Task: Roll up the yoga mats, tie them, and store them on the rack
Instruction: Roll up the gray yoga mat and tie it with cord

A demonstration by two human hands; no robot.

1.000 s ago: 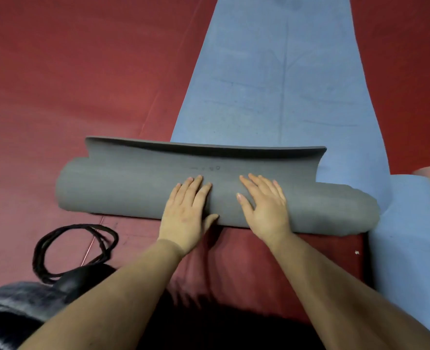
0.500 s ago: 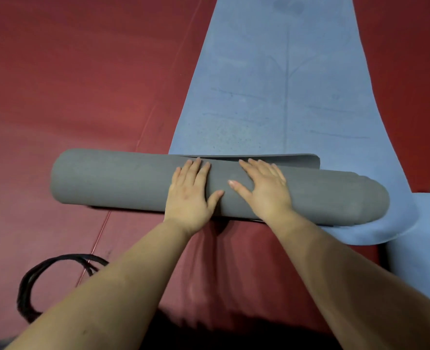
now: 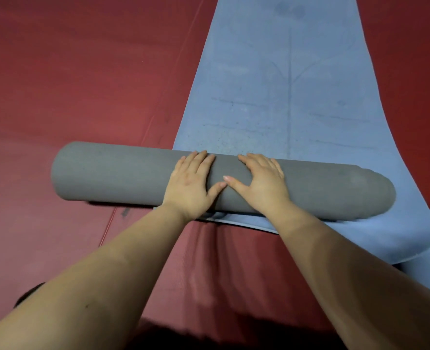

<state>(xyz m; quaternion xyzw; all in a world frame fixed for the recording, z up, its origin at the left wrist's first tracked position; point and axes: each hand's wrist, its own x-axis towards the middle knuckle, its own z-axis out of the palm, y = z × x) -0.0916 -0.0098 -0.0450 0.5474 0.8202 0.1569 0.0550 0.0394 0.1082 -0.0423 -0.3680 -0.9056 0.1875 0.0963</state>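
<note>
At the 6 o'clock side, the grey mat roll [image 3: 113,173] is pinned to the red floor [image 3: 57,84] by the left hand [image 3: 191,188] and right hand [image 3: 261,185], flat on its middle with fingers [image 3: 203,160] spread and gripping nothing. The rolling step is judged finished, so a tie must be fetched next while the roll is kept from springing open; none is seen. Toward 12 o'clock an unrolled blue mat [image 3: 284,84] is overlapped by the roll's 3 o'clock end, while open floor is left at 9 o'clock.
</note>
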